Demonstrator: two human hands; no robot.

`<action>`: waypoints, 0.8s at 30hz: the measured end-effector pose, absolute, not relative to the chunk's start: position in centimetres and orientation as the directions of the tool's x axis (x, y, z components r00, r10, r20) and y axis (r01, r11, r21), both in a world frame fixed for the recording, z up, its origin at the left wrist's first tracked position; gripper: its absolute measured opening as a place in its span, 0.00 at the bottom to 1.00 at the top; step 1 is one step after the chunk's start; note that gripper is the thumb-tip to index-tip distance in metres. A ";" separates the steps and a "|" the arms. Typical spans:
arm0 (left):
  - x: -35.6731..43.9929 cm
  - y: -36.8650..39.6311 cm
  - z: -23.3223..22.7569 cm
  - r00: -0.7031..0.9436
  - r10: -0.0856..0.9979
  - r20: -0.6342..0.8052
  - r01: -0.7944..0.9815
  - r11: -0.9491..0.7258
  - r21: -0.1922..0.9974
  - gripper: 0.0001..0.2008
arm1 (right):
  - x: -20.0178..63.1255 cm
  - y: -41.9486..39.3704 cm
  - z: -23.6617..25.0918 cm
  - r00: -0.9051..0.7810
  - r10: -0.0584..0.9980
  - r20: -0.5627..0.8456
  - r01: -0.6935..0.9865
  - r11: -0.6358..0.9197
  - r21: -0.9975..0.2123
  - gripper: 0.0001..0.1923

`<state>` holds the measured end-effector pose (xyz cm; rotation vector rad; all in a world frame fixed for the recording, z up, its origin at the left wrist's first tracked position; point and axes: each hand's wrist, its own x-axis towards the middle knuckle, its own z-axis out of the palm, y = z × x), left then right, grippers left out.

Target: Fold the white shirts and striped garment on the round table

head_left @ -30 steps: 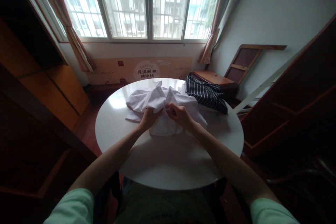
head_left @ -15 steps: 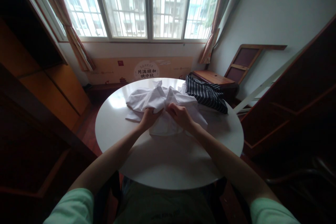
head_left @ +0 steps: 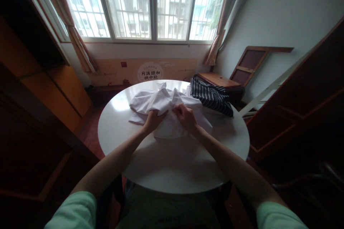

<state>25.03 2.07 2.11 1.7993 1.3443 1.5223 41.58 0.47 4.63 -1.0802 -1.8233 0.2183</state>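
A crumpled white shirt lies on the far half of a round white table. My left hand grips a fold of the white cloth near its middle. Close beside it, my right hand pinches the same cloth between fingers and thumb. The two hands almost touch above the shirt's near part. A dark garment with thin white stripes is heaped at the table's far right, touching the white shirt's edge.
A wide barred window with curtains fills the far wall. Dark wooden shelving stands on the left and a wooden frame on the right. A low wooden bench and a leaning panel sit behind the table.
My right hand has shifted slightly up and toward the shirt's middle, still pinching the cloth. The left hand has barely moved.
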 end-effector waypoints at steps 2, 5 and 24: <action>25.0 2.0 2.1 -0.037 0.862 0.506 0.380 -0.456 0.805 0.23 | 41.5 0.4 4.9 -0.110 0.779 0.618 0.536 0.570 -0.623 0.09; 25.0 1.9 1.9 0.017 0.880 0.475 0.339 -0.452 0.825 0.23 | 41.3 0.5 5.1 -0.078 0.812 0.579 0.465 0.543 -0.699 0.09; 25.9 2.1 1.1 0.096 0.942 0.321 0.089 -0.329 0.940 0.19 | 41.3 2.3 3.6 -0.267 0.942 0.204 -0.068 0.193 -0.979 0.18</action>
